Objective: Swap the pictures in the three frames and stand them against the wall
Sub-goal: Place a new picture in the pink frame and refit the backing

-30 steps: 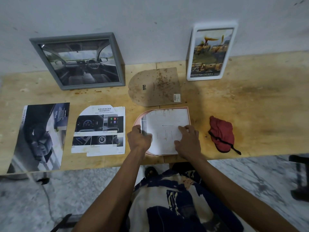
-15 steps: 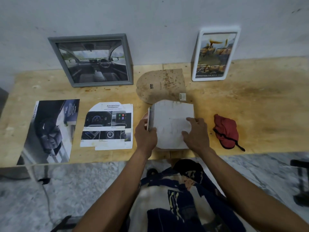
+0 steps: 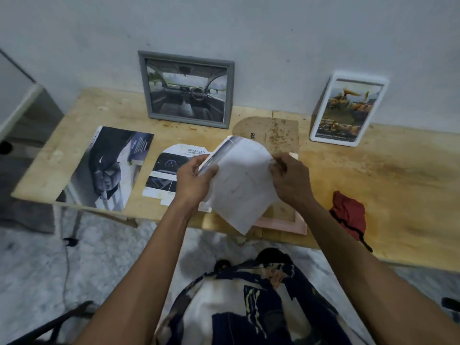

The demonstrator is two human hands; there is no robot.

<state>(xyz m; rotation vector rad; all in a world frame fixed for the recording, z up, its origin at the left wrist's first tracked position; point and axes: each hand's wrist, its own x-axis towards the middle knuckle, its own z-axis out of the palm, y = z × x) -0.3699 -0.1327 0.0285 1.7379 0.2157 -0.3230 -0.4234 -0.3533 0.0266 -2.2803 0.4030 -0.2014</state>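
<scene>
Both hands hold a sheet of paper (image 3: pixel 244 180), white back toward me, lifted above the table. My left hand (image 3: pixel 194 180) pinches its left edge and my right hand (image 3: pixel 290 179) grips its upper right corner. Under it lies a pink frame (image 3: pixel 283 221), face down near the table's front edge. A grey frame (image 3: pixel 186 88) with a car-interior picture and a white frame (image 3: pixel 348 110) with a yellowish picture lean against the wall. A brown arched backing board (image 3: pixel 271 130) lies flat between them.
Two loose pictures lie on the wooden table (image 3: pixel 398 175): a dark car print (image 3: pixel 109 168) at the left and an arched "ADVANCED" dashboard print (image 3: pixel 166 170) beside my left hand. A red cloth (image 3: pixel 351 212) sits to the right. The floor begins right below the table's front edge.
The paper lay flat in the pink frame; both hands have lifted it out and up, tilted. The camera has swung left, so the table contents sit further right.
</scene>
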